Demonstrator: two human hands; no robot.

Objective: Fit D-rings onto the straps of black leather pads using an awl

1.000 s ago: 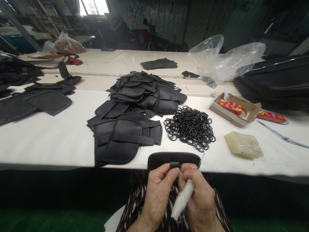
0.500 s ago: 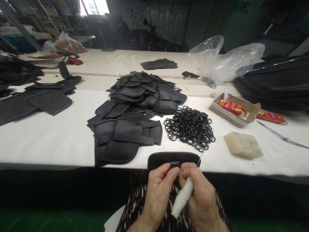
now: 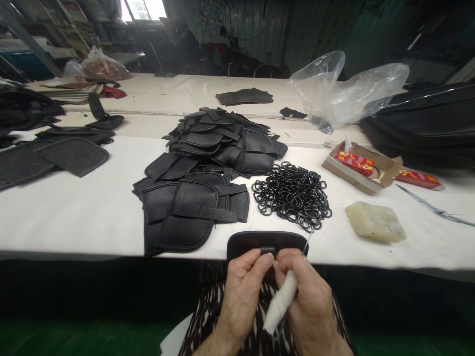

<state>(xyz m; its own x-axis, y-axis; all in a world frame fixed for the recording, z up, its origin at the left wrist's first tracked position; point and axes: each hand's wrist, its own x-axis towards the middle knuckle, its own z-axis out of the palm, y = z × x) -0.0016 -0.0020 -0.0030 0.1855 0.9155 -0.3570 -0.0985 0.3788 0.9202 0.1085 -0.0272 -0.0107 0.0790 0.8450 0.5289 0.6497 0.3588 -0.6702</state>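
At the near edge of the surface (image 3: pixel 81 212), the black leather-look panel (image 3: pixel 245 241) is pinched by the left hand (image 3: pixel 241 289); the cloth-wrapped tool (image 3: pixel 280 302) is clamped in the right hand's grip (image 3: pixel 309 299); D-rings (image 3: pixel 293 195) could be snagged by its thin shaft (image 3: pixel 308 241) if pushed forward.

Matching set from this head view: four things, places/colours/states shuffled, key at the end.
1. White-wrapped handle
2. Metal-look rings
3. Waxy-looking block
4. Cardboard box

A. Pale yellow
B. Open, red packet inside
C. In the right hand
D. Black, heaped on the table

Pairs: 1-C, 2-D, 3-A, 4-B
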